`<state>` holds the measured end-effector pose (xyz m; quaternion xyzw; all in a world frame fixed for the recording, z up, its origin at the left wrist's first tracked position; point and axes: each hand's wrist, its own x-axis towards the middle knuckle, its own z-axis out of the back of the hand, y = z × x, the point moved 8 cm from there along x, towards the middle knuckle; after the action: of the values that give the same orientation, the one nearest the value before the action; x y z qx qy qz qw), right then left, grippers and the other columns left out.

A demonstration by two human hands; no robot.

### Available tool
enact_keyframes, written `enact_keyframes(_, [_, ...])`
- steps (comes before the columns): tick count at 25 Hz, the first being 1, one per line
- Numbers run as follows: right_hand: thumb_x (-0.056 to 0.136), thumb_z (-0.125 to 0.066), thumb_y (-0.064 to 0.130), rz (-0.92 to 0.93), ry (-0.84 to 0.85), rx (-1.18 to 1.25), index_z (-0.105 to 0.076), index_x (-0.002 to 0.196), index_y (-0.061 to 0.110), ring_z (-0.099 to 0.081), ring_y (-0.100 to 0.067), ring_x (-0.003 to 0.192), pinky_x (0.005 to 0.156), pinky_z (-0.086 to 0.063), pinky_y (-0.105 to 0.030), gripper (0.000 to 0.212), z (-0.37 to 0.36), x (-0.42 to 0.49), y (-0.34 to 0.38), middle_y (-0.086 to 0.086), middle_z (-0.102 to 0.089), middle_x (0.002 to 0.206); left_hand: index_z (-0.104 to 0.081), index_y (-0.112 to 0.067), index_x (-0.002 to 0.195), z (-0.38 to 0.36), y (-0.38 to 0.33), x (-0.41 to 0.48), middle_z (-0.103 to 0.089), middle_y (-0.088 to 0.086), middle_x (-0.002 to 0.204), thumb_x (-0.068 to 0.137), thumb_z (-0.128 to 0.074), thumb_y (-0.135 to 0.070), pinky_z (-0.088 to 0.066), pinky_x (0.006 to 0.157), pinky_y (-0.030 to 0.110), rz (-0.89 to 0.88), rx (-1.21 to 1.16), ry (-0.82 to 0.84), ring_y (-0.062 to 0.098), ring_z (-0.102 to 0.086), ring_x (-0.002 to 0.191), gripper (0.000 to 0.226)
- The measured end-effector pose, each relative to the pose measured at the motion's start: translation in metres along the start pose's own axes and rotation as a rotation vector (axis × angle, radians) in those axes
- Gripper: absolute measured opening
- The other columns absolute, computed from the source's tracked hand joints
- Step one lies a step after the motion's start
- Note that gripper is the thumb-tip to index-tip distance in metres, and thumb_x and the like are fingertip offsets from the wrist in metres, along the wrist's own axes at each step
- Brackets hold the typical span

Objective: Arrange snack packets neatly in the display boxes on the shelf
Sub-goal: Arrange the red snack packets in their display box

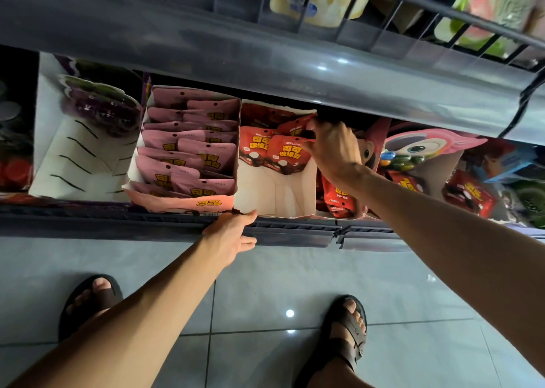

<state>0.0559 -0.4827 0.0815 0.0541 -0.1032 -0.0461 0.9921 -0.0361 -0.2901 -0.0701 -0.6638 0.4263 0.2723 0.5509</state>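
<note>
Red snack packets (284,152): light, soft, probably slippery; pinch yours by the top seam. Right hand (330,149) grips one; left hand (233,234), open, steadies white display box (277,193).

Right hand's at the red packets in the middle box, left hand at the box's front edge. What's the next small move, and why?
Probably draw the red packets forward with the right hand. They are bunched at the back of the white display box, whose front half is bare. The left hand rests open at the front lip and could steady it.
</note>
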Motion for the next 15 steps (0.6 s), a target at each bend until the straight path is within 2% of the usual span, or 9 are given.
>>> enact_keyframes(2, [0.091, -0.066, 0.027, 0.016, -0.050, 0.026, -0.063, 0.110, 0.011, -0.070, -0.018, 0.081, 0.068, -0.059, -0.031, 0.025, 0.018, -0.018, -0.014, -0.007, -0.072, 0.102, -0.048, -0.010, 0.140, -0.001, 0.000, -0.004, -0.048, 0.010, 0.149, 0.096, -0.066, -0.023, -0.041, 0.112, 0.052, -0.001, 0.003, 0.003, 0.049, -0.056, 0.123, 0.050])
enact_keyframes(4, [0.093, -0.062, 0.027, -0.012, -0.025, 0.040, -0.065, 0.107, 0.014, -0.070, -0.017, 0.077, 0.066, -0.059, -0.031, 0.019, 0.020, -0.042, -0.038, -0.005, -0.073, 0.100, -0.048, -0.011, 0.140, -0.001, 0.000, -0.007, -0.046, 0.014, 0.150, 0.097, -0.065, -0.023, -0.039, 0.114, 0.051, 0.002, 0.003, 0.008, 0.049, -0.053, 0.127, 0.048])
enact_keyframes(7, [0.093, -0.059, 0.037, -0.160, 0.161, 0.002, -0.065, 0.103, 0.017, -0.066, -0.016, 0.066, 0.059, -0.057, -0.028, 0.023, -0.006, -0.083, -0.073, -0.002, -0.071, 0.089, -0.048, -0.014, 0.139, -0.001, 0.000, -0.008, -0.044, 0.010, 0.152, 0.099, -0.060, -0.020, -0.041, 0.113, 0.046, -0.021, 0.037, 0.008, 0.047, -0.054, 0.127, 0.043])
enact_keyframes(9, [0.090, -0.060, 0.045, -0.196, 0.272, -0.080, -0.060, 0.110, 0.017, -0.058, -0.016, 0.060, 0.055, -0.047, -0.023, 0.034, -0.031, -0.101, -0.082, 0.000, -0.062, 0.082, -0.048, -0.014, 0.142, -0.001, -0.002, -0.007, -0.044, 0.003, 0.151, 0.101, -0.055, -0.014, -0.048, 0.104, 0.037, -0.056, 0.094, -0.007, 0.044, -0.057, 0.124, 0.041])
enact_keyframes(10, [0.088, -0.061, 0.047, -0.190, 0.293, -0.103, -0.056, 0.116, 0.016, -0.056, -0.017, 0.062, 0.058, -0.043, -0.023, 0.042, -0.041, -0.104, -0.082, 0.000, -0.061, 0.084, -0.048, -0.015, 0.142, 0.000, -0.002, -0.005, -0.045, 0.000, 0.149, 0.102, -0.053, -0.012, -0.050, 0.101, 0.035, -0.063, 0.108, -0.016, 0.043, -0.058, 0.124, 0.040])
enact_keyframes(12, [0.086, -0.063, 0.051, -0.184, 0.291, -0.113, -0.049, 0.127, 0.015, -0.062, -0.022, 0.072, 0.063, -0.042, -0.027, 0.056, -0.053, -0.103, -0.080, -0.002, -0.064, 0.098, -0.052, -0.017, 0.134, 0.000, -0.002, -0.002, -0.047, -0.003, 0.139, 0.102, -0.053, -0.013, -0.049, 0.103, 0.035, -0.062, 0.122, -0.011, 0.043, -0.059, 0.123, 0.033])
enact_keyframes(15, [0.086, -0.062, 0.048, -0.189, 0.219, -0.100, -0.045, 0.128, 0.016, -0.066, -0.024, 0.081, 0.066, -0.040, -0.030, 0.056, -0.055, -0.097, -0.076, -0.003, -0.064, 0.105, -0.058, -0.023, 0.108, 0.003, 0.001, 0.002, -0.051, -0.002, 0.130, 0.098, -0.062, -0.022, -0.047, 0.109, 0.040, -0.003, 0.046, -0.018, 0.044, -0.059, 0.123, 0.011])
